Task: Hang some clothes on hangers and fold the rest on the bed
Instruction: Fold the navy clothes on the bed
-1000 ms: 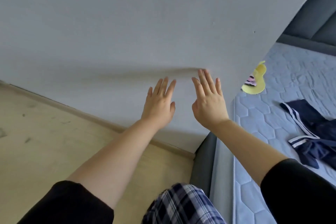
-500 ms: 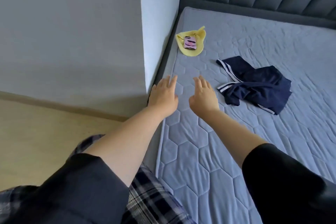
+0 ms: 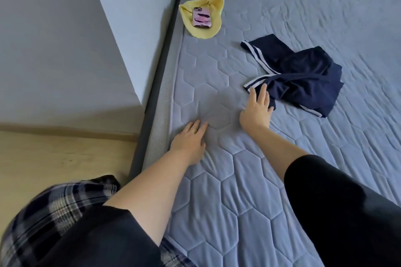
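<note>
A dark blue piece of clothing (image 3: pixel 303 73) with white stripes lies crumpled on the bed (image 3: pixel 238 191). It sits on the grey-blue quilted top and is not folded.

The right hand (image 3: pixel 257 108) is at the near left corner of the blue clothing. Its fingers (image 3: pixel 261 93) are spread out flat, and the tips lie on the striped edge. The grip is open and has not closed on the cloth.

The left hand (image 3: pixel 189 140) is to the left of the blue clothing and closer to the person. It lies flat on the bed with its fingers apart, and it holds nothing.

A yellow cloth (image 3: pixel 202 19) lies farther up the bed, to the left of the blue clothing and well apart from it. It is near the edge of the bed. A pink phone (image 3: pixel 201 17) lies on top of the yellow cloth.

Left of the bed stands a white wall (image 3: pixel 65 39) with a corner that sticks out. Below the wall is a light wood floor (image 3: pixel 54 158).

The person wears black sleeves (image 3: pixel 347 212) and checked trousers (image 3: pixel 43 212).
</note>
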Motion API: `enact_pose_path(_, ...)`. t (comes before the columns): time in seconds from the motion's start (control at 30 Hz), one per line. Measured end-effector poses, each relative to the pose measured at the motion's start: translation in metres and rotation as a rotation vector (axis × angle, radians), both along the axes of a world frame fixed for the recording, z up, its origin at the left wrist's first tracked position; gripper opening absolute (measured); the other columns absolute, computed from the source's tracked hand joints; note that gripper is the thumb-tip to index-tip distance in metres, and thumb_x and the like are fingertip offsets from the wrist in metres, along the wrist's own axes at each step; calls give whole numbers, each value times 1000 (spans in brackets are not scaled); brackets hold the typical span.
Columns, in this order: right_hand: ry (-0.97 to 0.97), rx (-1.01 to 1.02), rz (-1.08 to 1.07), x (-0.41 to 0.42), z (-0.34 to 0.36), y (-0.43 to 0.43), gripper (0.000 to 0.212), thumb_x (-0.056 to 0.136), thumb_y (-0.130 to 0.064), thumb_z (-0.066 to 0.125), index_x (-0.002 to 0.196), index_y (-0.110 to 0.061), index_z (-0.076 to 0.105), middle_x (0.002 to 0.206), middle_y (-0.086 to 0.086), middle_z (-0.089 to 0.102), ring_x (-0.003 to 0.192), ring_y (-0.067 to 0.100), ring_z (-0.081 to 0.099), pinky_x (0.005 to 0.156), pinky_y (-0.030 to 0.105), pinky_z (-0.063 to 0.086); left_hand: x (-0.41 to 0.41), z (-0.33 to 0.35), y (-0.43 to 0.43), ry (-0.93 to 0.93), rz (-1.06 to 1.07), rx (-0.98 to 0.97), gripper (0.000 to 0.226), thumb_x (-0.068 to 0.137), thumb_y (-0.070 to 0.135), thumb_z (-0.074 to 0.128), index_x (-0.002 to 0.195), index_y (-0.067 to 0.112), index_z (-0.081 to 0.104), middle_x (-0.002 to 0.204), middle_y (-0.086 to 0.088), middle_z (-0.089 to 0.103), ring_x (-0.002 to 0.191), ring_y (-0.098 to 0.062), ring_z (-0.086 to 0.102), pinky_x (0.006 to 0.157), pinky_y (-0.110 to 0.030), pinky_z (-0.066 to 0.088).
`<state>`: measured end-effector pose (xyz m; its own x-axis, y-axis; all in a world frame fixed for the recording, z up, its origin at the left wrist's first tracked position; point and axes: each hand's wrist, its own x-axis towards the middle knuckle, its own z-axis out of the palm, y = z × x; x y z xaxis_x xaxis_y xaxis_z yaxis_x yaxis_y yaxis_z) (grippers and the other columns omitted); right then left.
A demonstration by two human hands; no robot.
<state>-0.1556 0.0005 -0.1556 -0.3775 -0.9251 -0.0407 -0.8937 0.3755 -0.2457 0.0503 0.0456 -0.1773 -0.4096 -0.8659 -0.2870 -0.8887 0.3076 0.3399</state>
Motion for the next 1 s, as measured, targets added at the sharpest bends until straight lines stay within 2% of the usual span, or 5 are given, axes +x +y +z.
enact_pose_path(0.23,-204,206,-274,-24,-1,-44,66,88,-5,42,149,-21,21,150,14,19,132,38,32,100,50,42,22,-3,-8,322,33,122,56,97,13,46,149,17,29,160,-1,14,147,-13,9,115,-22,6)
enact_pose_path(0.4,-265,27,-197,-9,-3,-24,12,83,-1,53,90,-8,59,101,15,64,97,35,58,74,31,43,23,13,-16,637,318,282,39,95,7,50,133,12,55,150,-2,38,135,-14,40,106,-17,29)
enact_pose_path(0.67,-928,267,204,100,49,65,29,65,8,43,49,-14,35,40,-8,35,47,12,35,40,19,26,55,45,-15,1345,1107,809,32,100,20,39,129,13,51,109,-9,61,101,-26,61,85,-31,44)
enact_pose_path(0.8,-1100,133,309,127,54,96,15,74,-1,50,77,-10,62,76,-4,60,68,6,54,62,16,42,67,60,13,1274,828,1200,29,78,34,65,89,8,72,81,-7,68,72,-21,67,69,-25,53)
enact_pose_path(1.0,-883,-259,-539,95,31,93,56,85,-30,64,134,-10,46,140,12,38,126,27,41,104,30,33,69,60,37,1001,669,981,15,96,18,53,106,13,63,97,-11,68,81,-21,64,69,-32,50)
